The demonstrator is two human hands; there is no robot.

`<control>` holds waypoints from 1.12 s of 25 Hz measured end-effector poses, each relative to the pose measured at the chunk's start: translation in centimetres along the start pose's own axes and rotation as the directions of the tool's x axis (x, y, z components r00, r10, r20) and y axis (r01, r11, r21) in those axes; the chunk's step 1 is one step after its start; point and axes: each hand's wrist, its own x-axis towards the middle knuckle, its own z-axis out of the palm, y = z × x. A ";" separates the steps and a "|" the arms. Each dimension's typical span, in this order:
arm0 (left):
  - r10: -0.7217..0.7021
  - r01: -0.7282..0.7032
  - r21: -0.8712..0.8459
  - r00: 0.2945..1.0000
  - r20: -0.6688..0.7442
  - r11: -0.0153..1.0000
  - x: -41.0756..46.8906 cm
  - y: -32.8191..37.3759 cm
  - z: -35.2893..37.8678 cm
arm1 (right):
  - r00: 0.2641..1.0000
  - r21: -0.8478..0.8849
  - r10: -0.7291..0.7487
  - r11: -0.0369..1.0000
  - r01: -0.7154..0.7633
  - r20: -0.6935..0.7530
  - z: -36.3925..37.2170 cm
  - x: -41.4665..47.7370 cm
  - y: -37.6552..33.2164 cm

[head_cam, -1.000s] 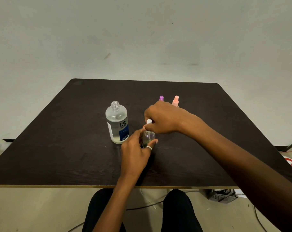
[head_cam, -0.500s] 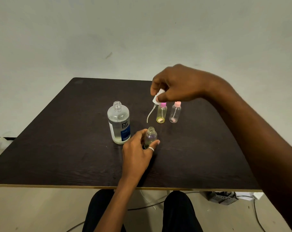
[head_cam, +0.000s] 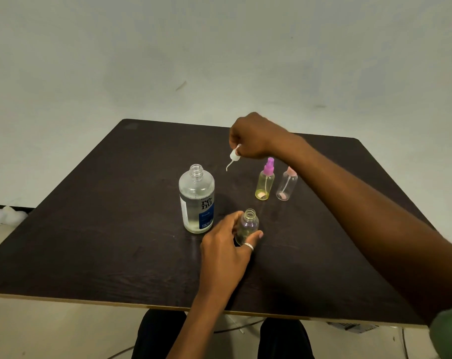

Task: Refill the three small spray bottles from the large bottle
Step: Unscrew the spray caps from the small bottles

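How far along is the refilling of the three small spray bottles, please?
Done: the large clear blue-labelled bottle stands uncapped, and the small clear bottle nearest the person is open. In hand: the left hand grips that bottle while the right hand holds a white spray top aloft. Left: nothing looks poured yet, and the purple-topped yellowish bottle and pink-topped clear bottle are capped.

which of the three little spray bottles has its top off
The clear bottle gripped by the left hand, nearest the person: its neck is bare. The purple-topped bottle and pink-topped bottle behind have sprayers on; the right hand holds the white sprayer.
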 end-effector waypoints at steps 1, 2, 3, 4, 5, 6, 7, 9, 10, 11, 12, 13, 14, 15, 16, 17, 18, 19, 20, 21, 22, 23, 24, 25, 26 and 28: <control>0.001 -0.001 0.001 1.000 -0.001 1.000 0.0 -0.1 0.0 | 1.000 -0.024 -0.009 1.000 0.008 -0.028 1.6 0.2 -0.3; 0.000 0.000 0.003 1.000 -0.002 1.000 0.0 -0.1 0.1 | 0.998 -0.063 -0.027 0.998 0.024 -0.048 3.2 0.2 -0.6; -0.001 0.001 0.005 1.000 -0.002 1.000 0.0 -0.2 0.1 | 0.996 -0.109 -0.055 0.993 0.047 -0.067 4.7 0.0 -0.9; -0.001 0.001 0.004 1.000 -0.004 1.000 0.0 -0.2 0.1 | 0.994 -0.152 -0.076 0.986 0.065 -0.072 5.9 -0.3 -1.3; -0.002 0.002 0.001 1.000 -0.004 1.000 0.0 -0.3 0.2 | 0.993 -0.180 -0.090 0.981 0.076 -0.073 6.8 -0.6 -1.6; -0.002 0.002 -0.002 1.000 -0.004 1.000 0.0 -0.3 0.2 | 0.993 -0.195 -0.098 0.977 0.082 -0.069 7.6 -0.9 -1.8; -0.005 0.005 0.000 1.000 -0.002 1.000 0.0 -0.4 0.2 | 0.992 -0.196 -0.107 0.976 0.093 -0.063 8.2 -1.2 -1.9; -0.009 0.009 0.007 1.000 0.003 1.000 0.0 -0.4 0.2 | 0.990 -0.182 -0.130 0.976 0.119 -0.049 9.0 -1.6 -1.8; -0.010 0.010 0.010 1.000 0.007 1.000 0.0 -0.4 0.1 | 0.990 -0.167 -0.133 0.978 0.124 -0.041 9.3 -1.7 -1.7; -0.008 0.008 0.013 1.000 0.012 1.000 0.0 -0.4 0.1 | 0.991 -0.148 -0.131 0.981 0.124 -0.033 9.6 -1.8 -1.7; -0.007 0.006 0.017 1.000 0.018 1.000 0.0 -0.4 0.0 | 0.992 -0.132 -0.124 0.984 0.119 -0.023 9.8 -1.9 -1.6; -0.006 0.005 0.018 1.000 0.023 1.000 0.0 -0.4 0.0 | 0.993 -0.117 -0.119 0.986 0.116 -0.019 10.0 -1.9 -1.6; -0.006 0.005 0.018 1.000 0.026 1.000 0.0 -0.4 0.0 | 0.993 -0.105 -0.114 0.988 0.111 -0.017 10.1 -2.0 -1.5; -0.007 0.007 0.017 1.000 0.028 1.000 0.0 -0.4 0.0 | 0.993 -0.093 -0.114 0.989 0.112 -0.023 10.2 -2.0 -1.5; -0.009 0.009 0.017 1.000 0.027 1.000 0.0 -0.4 0.0 | 0.993 -0.088 -0.115 0.990 0.112 -0.030 10.2 -2.1 -1.5; -0.010 0.010 0.021 1.000 0.028 1.000 0.0 -0.5 0.0 | 0.993 -0.085 -0.114 0.990 0.110 -0.035 10.3 -2.2 -1.4; -0.012 0.011 0.025 1.000 0.029 1.000 0.0 -0.5 0.0 | 0.993 -0.087 -0.111 0.990 0.108 -0.033 10.2 -2.3 -1.4; -0.014 0.013 0.029 0.999 0.031 1.000 0.0 -0.5 0.0 | 0.993 -0.091 -0.110 0.990 0.106 -0.035 10.2 -2.4 -1.4; -0.016 0.015 0.030 0.999 0.031 0.999 0.0 -0.4 0.0 | 0.994 -0.092 -0.105 0.991 0.101 -0.041 10.1 -2.5 -1.4; -0.017 0.016 0.030 0.999 0.030 0.999 0.0 -0.4 0.0 | 0.994 -0.083 -0.094 0.993 0.089 -0.055 9.9 -2.6 -1.4; -0.017 0.016 0.029 0.999 0.027 0.999 0.0 -0.4 0.0 | 0.995 -0.065 -0.076 0.995 0.072 -0.072 9.4 -2.8 -1.3; -0.018 0.017 0.029 1.000 0.024 0.999 0.0 -0.3 0.0 | 0.994 -0.037 -0.062 0.998 0.059 -0.093 8.7 -2.8 -1.0; -0.019 0.019 0.031 1.000 0.025 0.999 0.0 -0.3 0.0 | 0.992 -0.003 -0.051 0.999 0.051 -0.115 7.7 -3.0 -0.7; -0.022 0.021 0.033 0.999 0.030 0.999 0.0 -0.3 -0.1 | 0.989 0.033 -0.038 0.999 0.043 -0.141 6.6 -3.1 -0.2; -0.024 0.023 0.031 0.999 0.036 0.999 -0.1 -0.2 -0.1 | 0.984 0.063 -0.022 0.997 0.034 -0.178 5.3 -3.4 0.2; -0.025 0.024 0.020 0.999 0.044 1.000 -0.1 -0.1 -0.2 | 0.964 0.115 0.011 0.993 0.020 -0.265 2.9 -4.1 1.2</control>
